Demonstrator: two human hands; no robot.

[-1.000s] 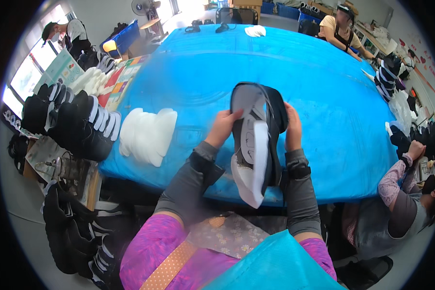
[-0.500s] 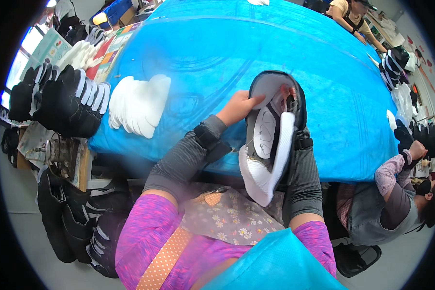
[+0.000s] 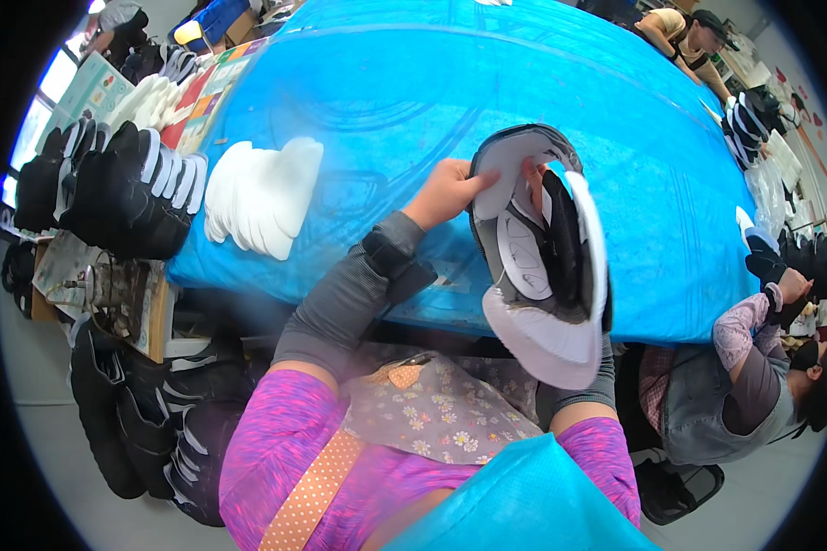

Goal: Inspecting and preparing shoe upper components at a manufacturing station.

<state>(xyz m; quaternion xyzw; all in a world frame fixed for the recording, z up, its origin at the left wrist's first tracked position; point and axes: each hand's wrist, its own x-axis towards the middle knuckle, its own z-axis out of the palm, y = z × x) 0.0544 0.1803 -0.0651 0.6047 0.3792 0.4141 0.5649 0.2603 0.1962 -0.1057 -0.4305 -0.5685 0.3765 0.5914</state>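
A black and white shoe upper (image 3: 546, 340) is held up over the table's near edge, its opening facing me and its grey-white lining showing. My left hand (image 3: 448, 193) pinches its upper left rim, thumb laid on the pale lining inside. Of my right hand (image 3: 534, 184) only some fingers show, inside the upper by the lining; the rest is hidden behind the shoe upper. A pale oval panel with dark line marks (image 3: 522, 257) shows within it. Left of my hands, a fanned stack of white sole-shaped pieces (image 3: 262, 197) lies on the blue table cover (image 3: 386, 266).
Black uppers with white edges (image 3: 133, 193) are piled at the table's left, with more black ones (image 3: 147, 422) below. A co-worker (image 3: 735, 376) sits at the right; another person (image 3: 680, 41) leans in at the far right, near stacked shoe parts (image 3: 744, 129).
The shoe upper has turned and tilted, its white lower end swinging right and its dark inside showing more. My left hand still grips the rim. The far-right person has leaned further in.
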